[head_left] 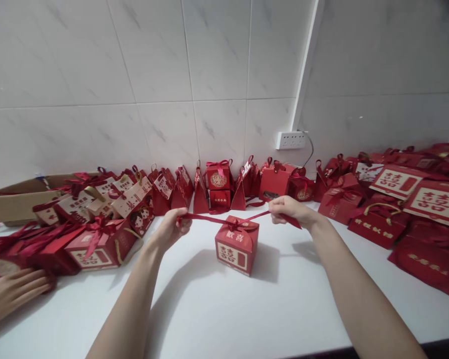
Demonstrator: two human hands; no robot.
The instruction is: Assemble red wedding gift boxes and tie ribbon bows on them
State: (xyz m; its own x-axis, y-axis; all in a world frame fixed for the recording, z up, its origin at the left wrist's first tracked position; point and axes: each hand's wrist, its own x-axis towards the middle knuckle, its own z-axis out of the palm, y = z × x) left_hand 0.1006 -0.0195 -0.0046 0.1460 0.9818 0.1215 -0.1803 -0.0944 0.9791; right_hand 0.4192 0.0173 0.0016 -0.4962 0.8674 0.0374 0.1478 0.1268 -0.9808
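Note:
A red gift box [236, 247] with cream and gold characters stands on the white table [224, 314], in front of me. A dark red ribbon [205, 218] crosses at the middle of its top and stretches out to both sides. My left hand [171, 228] pinches the ribbon to the left of the box, fingers closed. To the right, my right hand [290, 210] is closed on the other side of the ribbon, with a loose tail hanging below the palm. Both hands are slightly above the box's lid and apart from it.
Red boxes [219, 175] line the tiled wall, with piles of more at left [97, 244] and right [426, 249]. A cardboard box [11, 207] is at far left. Another person's hand [18, 291] rests near the left pile. A power strip [291, 140] hangs on the wall.

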